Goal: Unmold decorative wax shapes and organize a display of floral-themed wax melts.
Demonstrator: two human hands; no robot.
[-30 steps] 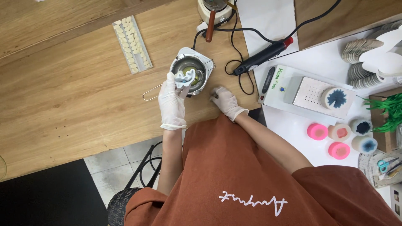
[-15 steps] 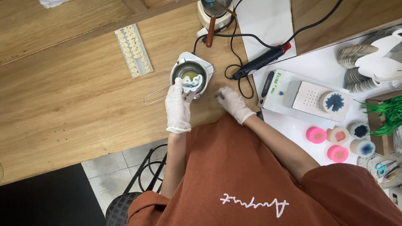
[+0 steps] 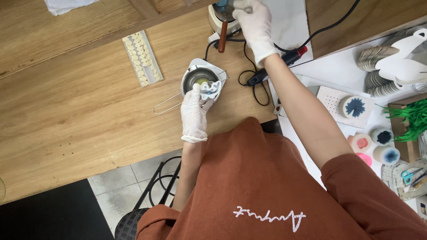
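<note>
L hand (image 3: 195,111) w/ cloth (image 3: 209,90) in pot (image 3: 201,78)

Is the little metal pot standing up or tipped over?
Standing up: the metal pot shows its open top, left hand inside with a cloth.

The small pot (image 3: 201,80) is shiny bare metal with a thin wire handle, and the white cloth (image 3: 209,90) pressed into it looks soft and crumpled. Both hands wear thin, smooth, matt white gloves: the left hand (image 3: 194,113) on the pot, the right hand (image 3: 254,24) above the pot at a pale plastic appliance (image 3: 221,18). The table (image 3: 66,115) under the pot is matt, grained wood, and right of the pot coils a glossy black cable (image 3: 255,86).
</note>
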